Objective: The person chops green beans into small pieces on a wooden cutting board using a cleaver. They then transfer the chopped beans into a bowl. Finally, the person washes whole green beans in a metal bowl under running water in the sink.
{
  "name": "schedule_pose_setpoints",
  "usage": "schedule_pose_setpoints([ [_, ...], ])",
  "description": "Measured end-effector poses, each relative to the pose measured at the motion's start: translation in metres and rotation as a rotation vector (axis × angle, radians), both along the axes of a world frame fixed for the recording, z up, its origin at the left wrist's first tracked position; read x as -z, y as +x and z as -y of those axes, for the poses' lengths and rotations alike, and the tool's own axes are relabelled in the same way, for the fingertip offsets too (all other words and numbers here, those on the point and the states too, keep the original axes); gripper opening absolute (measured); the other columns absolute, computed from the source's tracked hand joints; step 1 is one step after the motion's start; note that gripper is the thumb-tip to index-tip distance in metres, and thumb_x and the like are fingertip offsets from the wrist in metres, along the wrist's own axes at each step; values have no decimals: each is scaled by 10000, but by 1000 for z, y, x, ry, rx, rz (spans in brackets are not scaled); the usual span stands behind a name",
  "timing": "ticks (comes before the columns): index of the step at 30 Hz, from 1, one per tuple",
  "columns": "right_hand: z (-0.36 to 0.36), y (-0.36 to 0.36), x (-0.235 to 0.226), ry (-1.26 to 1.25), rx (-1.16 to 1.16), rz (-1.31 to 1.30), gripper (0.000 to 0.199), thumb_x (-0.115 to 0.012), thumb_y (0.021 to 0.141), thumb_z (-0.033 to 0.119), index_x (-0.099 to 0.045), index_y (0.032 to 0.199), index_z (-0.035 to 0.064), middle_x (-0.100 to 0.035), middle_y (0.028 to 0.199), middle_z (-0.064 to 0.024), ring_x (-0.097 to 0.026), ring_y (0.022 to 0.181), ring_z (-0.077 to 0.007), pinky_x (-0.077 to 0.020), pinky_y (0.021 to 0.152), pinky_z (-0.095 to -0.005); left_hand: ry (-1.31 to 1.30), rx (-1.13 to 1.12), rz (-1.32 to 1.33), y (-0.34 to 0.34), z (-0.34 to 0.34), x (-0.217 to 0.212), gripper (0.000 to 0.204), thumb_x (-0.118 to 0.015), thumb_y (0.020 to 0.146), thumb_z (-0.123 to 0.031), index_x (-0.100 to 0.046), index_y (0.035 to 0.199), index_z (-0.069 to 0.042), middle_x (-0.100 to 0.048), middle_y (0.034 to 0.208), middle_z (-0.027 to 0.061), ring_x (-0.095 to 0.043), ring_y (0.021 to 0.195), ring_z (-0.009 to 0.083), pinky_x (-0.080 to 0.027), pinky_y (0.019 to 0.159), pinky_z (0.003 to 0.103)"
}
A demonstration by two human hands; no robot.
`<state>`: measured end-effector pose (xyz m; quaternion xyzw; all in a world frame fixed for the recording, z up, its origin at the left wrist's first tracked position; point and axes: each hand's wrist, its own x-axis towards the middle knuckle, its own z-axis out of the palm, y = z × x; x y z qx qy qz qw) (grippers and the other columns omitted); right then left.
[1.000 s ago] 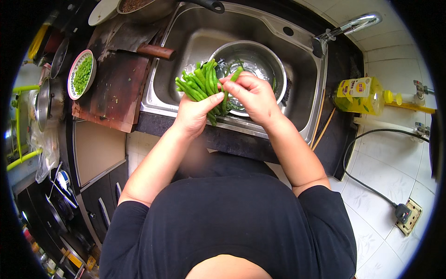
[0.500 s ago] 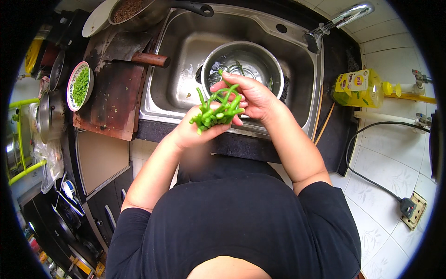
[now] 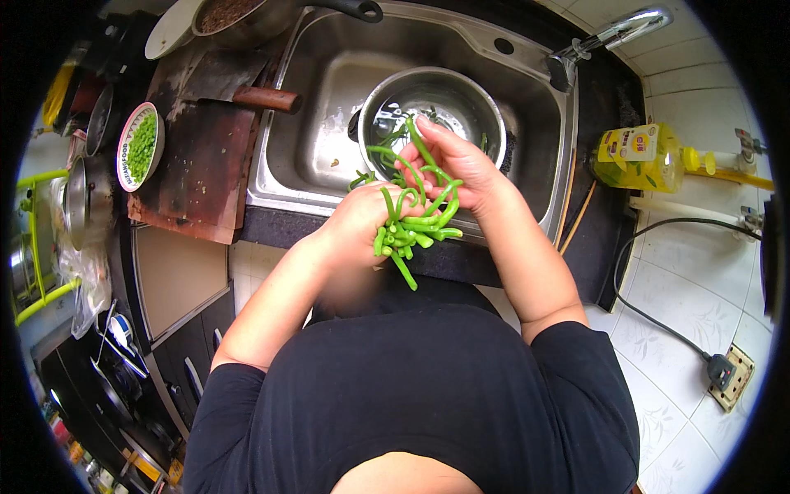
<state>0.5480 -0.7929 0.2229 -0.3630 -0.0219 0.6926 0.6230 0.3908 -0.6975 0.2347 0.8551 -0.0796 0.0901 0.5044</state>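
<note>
My left hand (image 3: 362, 216) is closed round a bunch of long green beans (image 3: 403, 239), whose ends stick out toward me below the fist. Several bean strands curl up from the fist toward my right hand (image 3: 455, 169). The right fingers are bent round one strand, its tip pointing up past the fingertips. Both hands are over the near rim of a round steel pot (image 3: 485, 97) that stands in the sink with water in it. A few green pieces lie in that water, partly hidden behind my hands.
Left of the steel sink (image 3: 317, 103), a cleaver (image 3: 267, 100) lies on a dark wooden board (image 3: 193, 181), beside a bowl (image 3: 126, 177) of chopped green pieces. A pan (image 3: 259, 29) stands behind. The faucet (image 3: 613, 34), a yellow bottle (image 3: 634, 156) and chopsticks (image 3: 578, 218) are on the right.
The bean bunch has turned so its cut ends point down toward me, and my left hand now shows its back. My right hand has shifted slightly right, with strands stretched between the hands.
</note>
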Motion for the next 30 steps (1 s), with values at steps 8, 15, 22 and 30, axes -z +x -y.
schedule_pose_setpoints([
  [8, 4, 5, 2, 216, 48, 189, 228, -578, 856, 229, -579, 882, 2, -570, 767, -57, -520, 605, -100, -377, 439, -170, -39, -107, 40, -6, 0, 16, 297, -615, 694, 14, -607, 977, -78, -622, 916, 97, -605, 833, 267, -464, 741, 335],
  [15, 15, 3, -2, 185, -44, 180, 272, -568, 863, 163, -552, 1078, -1, -605, 796, -49, -563, 631, -69, -404, 447, -175, -390, -275, -42, -8, 5, 27, 310, -614, 733, 61, -599, 1023, -48, -630, 963, 73, -606, 856, 169, -464, 744, 279],
  [22, 21, 7, 23, 0, 277, 140, 254, -512, 870, 71, -477, 1111, 0, -599, 770, -57, -623, 711, -137, -487, 563, -234, -485, -241, -128, -9, 5, 13, 329, -613, 753, -9, -584, 1076, -58, -611, 1016, 121, -594, 926, 263, -462, 791, 337],
  [30, 11, 12, 23, -132, -8, -155, 221, -531, 884, 162, -525, 1022, -11, -401, 551, 31, -329, 426, -47, -286, 371, -172, 23, -73, 119, -6, 3, 21, 329, -680, 667, -65, -581, 980, -68, -622, 971, 99, -604, 861, 283, -471, 753, 363],
])
